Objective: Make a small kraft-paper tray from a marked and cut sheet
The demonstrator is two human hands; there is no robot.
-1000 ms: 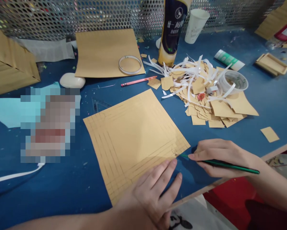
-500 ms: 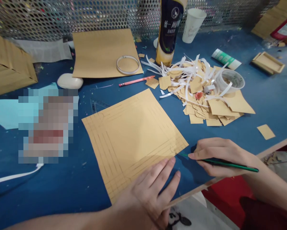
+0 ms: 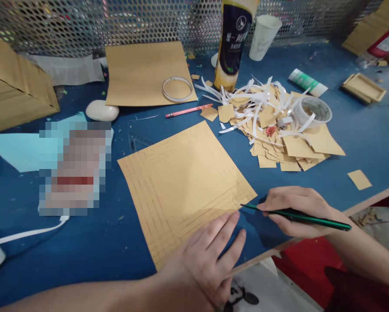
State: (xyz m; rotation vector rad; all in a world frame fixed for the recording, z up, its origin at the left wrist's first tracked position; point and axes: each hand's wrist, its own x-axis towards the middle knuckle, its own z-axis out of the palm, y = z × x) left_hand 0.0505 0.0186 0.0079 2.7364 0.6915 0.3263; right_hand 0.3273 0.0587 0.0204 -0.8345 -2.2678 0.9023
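Note:
A square sheet of brown paper (image 3: 194, 173) lies flat on the blue table, with pencil lines along its sides and curved marks near its corners. My left hand (image 3: 210, 251) rests on the near edge of the sheet, fingers spread apart. In my right hand (image 3: 298, 210) is a slim dark green pencil (image 3: 314, 219), gripped in a writing hold. The pencil's tip is at the sheet's right corner, by a small curved mark; whether it touches the paper I cannot tell. A clear set square (image 3: 139, 141) lies beside the sheet's far left edge.
Behind the sheet lie a pink pencil (image 3: 189, 111), a tape ring (image 3: 177, 89) on brown card (image 3: 145, 65), and a white mouse (image 3: 102, 111). Paper scraps (image 3: 266, 143) are heaped at right, near a bottle (image 3: 235, 47) and paper cup (image 3: 265, 37). A blurred-out phone (image 3: 77, 169) sits left.
The pencil tip in my right hand has moved slightly up and onto the sheet's corner. My left hand stays on the sheet. The whole view has shifted a little.

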